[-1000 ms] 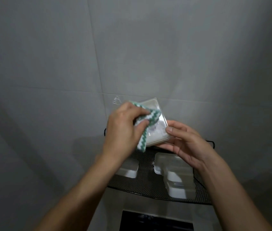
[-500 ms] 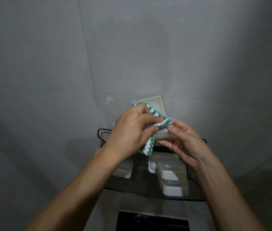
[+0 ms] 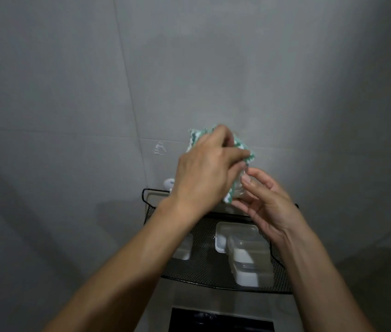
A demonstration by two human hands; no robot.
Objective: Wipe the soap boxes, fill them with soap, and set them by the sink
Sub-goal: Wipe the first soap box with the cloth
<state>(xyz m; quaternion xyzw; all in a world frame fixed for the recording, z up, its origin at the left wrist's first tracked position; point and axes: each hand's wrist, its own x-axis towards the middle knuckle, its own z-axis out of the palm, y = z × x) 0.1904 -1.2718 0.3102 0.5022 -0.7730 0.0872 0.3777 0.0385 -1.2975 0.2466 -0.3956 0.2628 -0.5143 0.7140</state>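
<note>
While the left hand (image 3: 204, 173) grips the cloth (image 3: 244, 149), the right hand (image 3: 266, 207) cradles a soap box (image 3: 238, 188).

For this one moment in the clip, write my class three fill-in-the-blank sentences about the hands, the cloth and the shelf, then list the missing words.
1. The left hand grips a cloth striped white and ____.
2. The right hand holds a clear soap box from the ____ side.
3. Below the hands, more soap boxes sit on a black ____ shelf.

Missing words: green; right; mesh
</note>
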